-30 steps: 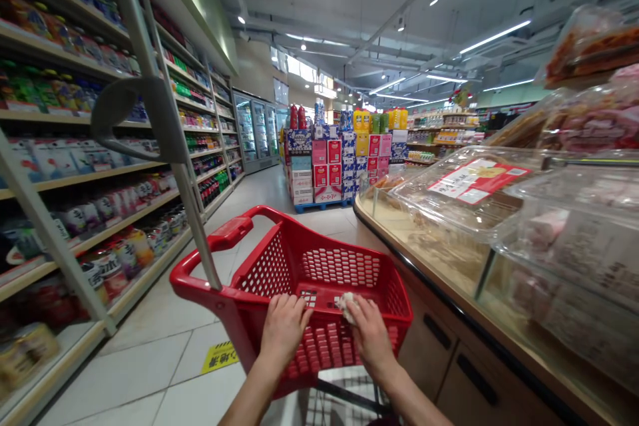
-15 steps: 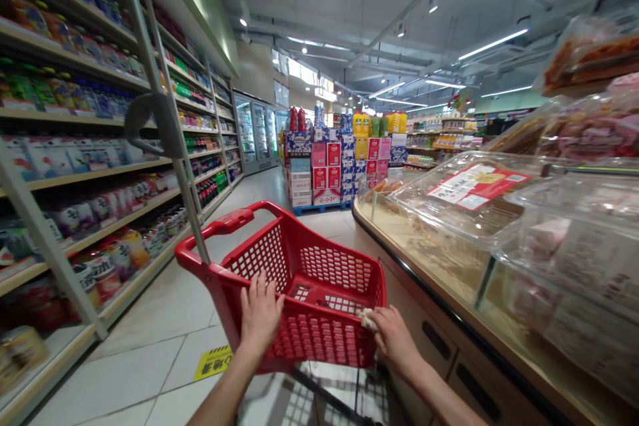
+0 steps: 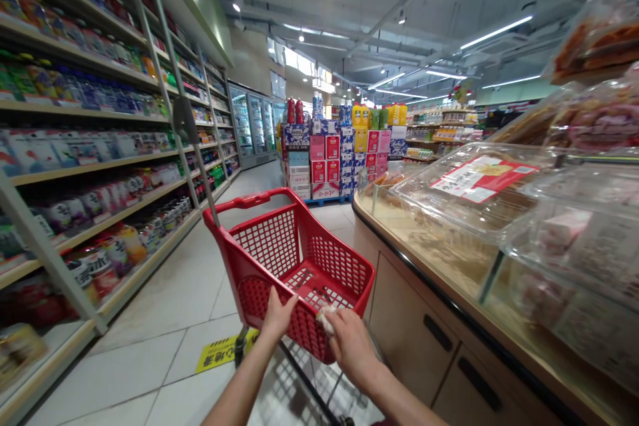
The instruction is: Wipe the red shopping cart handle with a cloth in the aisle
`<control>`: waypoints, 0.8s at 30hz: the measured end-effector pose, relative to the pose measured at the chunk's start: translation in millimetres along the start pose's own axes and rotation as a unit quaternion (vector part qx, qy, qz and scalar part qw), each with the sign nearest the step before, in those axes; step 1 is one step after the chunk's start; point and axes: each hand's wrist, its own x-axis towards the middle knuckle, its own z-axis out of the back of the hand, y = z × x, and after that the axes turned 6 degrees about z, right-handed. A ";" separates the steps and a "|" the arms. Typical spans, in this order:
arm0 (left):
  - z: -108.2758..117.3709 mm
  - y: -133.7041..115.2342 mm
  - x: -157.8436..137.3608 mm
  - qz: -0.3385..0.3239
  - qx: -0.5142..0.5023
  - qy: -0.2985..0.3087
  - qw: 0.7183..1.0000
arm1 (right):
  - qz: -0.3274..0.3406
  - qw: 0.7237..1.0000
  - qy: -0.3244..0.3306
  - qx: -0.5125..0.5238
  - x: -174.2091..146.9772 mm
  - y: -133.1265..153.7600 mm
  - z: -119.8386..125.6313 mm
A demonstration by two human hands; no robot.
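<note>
A red shopping cart (image 3: pixel 234 279) with a perforated plastic basket stands in front of me, turned at an angle. My left hand (image 3: pixel 277 317) is closed on the near rim of the basket, its thumb pointing right along the edge. My right hand (image 3: pixel 352 339) pinches a crumpled whitish wad, cloth or tissue (image 3: pixel 327 318), against the same rim, nearer the cart's front corner. The cart's handle bar (image 3: pixel 254 200) is on the far left side, with a metal pole (image 3: pixel 192 136) rising from its near end. Nothing but shadowed floor pattern shows through the basket.
Drink shelves (image 3: pixel 94 166) line the left. A wooden display counter (image 3: pixel 414 306) with clear food boxes (image 3: pixel 479 193) runs along the right. Stacked drink cartons (image 3: pixel 324 166) stand ahead on a blue pallet. A yellow floor sticker (image 3: pixel 219 354) lies beside the cart.
The cart has swung round, its front corner shifting left and its handle right. My left hand has gone from spread fingers to a grip; my right hand has moved left with the wad.
</note>
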 end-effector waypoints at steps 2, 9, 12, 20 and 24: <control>8.6 -5.5 -11.4 -0.048 0.034 -0.005 0.998 | 0.034 0.999 -0.006 -0.002 6.2 10.7 -13.2; 26.0 -5.7 -59.3 -0.173 0.218 0.092 0.956 | 0.068 0.992 -0.070 -0.078 19.0 -24.0 -20.1; 36.1 7.5 -58.2 -0.188 0.272 0.094 0.939 | 0.011 0.991 -0.075 -0.112 23.8 -42.8 -17.8; 42.1 17.4 -40.1 -0.153 0.340 0.143 0.917 | 0.097 0.987 -0.113 -0.057 26.4 14.9 -86.8; 40.8 14.9 -37.2 -0.166 0.332 0.161 0.914 | 0.122 0.983 -0.095 -0.099 27.9 -7.5 -76.6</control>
